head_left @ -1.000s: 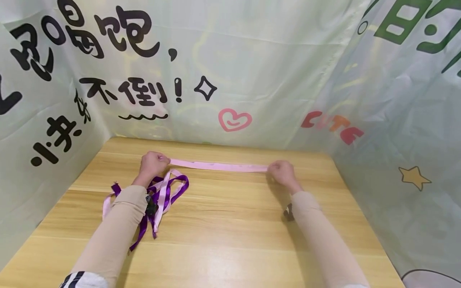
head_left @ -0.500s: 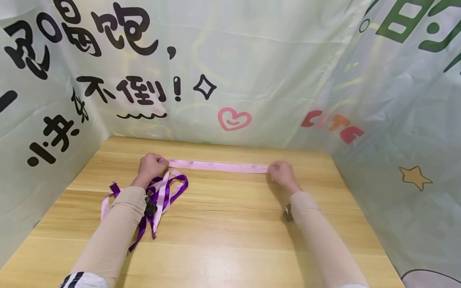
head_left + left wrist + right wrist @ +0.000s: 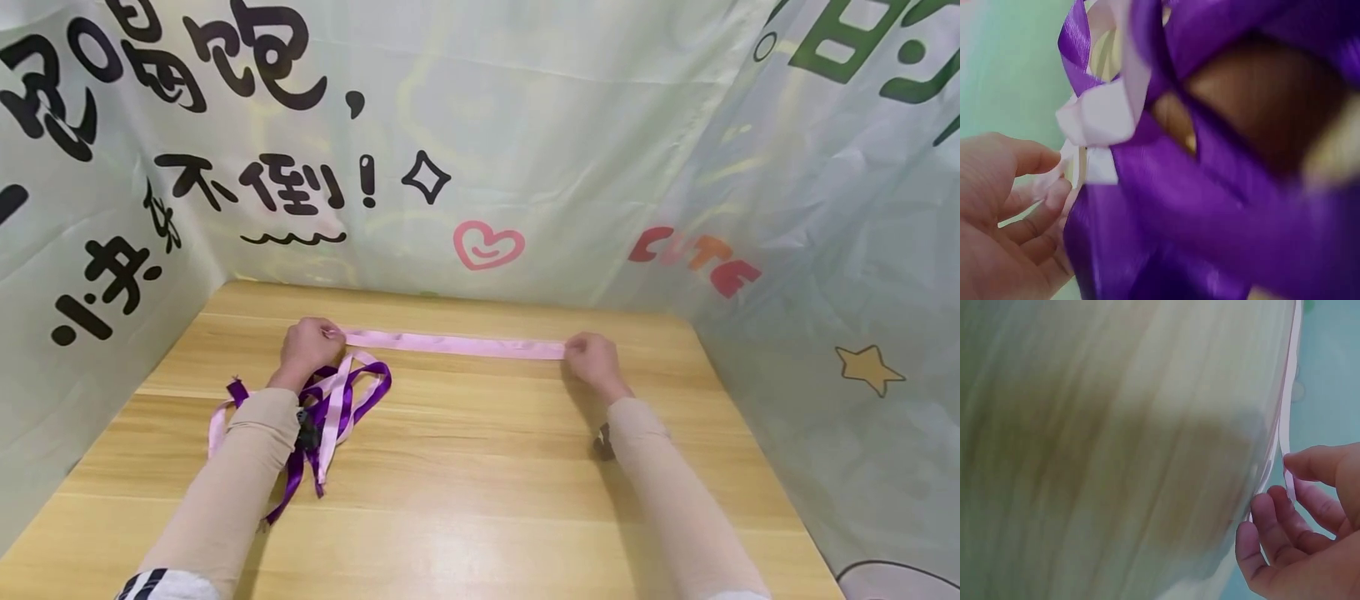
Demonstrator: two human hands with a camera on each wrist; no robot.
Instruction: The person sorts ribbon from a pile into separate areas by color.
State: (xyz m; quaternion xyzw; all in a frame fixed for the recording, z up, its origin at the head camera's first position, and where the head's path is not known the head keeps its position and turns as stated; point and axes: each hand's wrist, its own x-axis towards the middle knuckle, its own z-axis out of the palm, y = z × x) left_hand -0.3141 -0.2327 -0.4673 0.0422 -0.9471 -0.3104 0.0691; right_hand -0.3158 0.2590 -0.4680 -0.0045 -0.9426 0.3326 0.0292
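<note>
A pink ribbon (image 3: 453,343) stretches nearly straight from side to side over the back part of the wooden table (image 3: 480,450). My left hand (image 3: 309,346) pinches its left end between thumb and fingers. At the other end my right hand (image 3: 595,360) pinches the ribbon; in the right wrist view the thumb (image 3: 1313,464) presses on the pink strip (image 3: 1287,406) from above. Below my left hand lies a loose tangle of purple ribbon (image 3: 372,398) and pink ribbon (image 3: 331,433). Purple ribbon (image 3: 1166,181) fills much of the left wrist view, close to the camera.
Printed cloth walls (image 3: 570,150) enclose the table at the back and both sides. My left sleeve (image 3: 258,433) lies across part of the ribbon tangle and hides some of it. A small dark device (image 3: 602,442) is strapped under my right wrist.
My hands have drawn slightly apart, the left a little to the left and the right a little to the right, so more pink ribbon shows between them. The tangle stays put.
</note>
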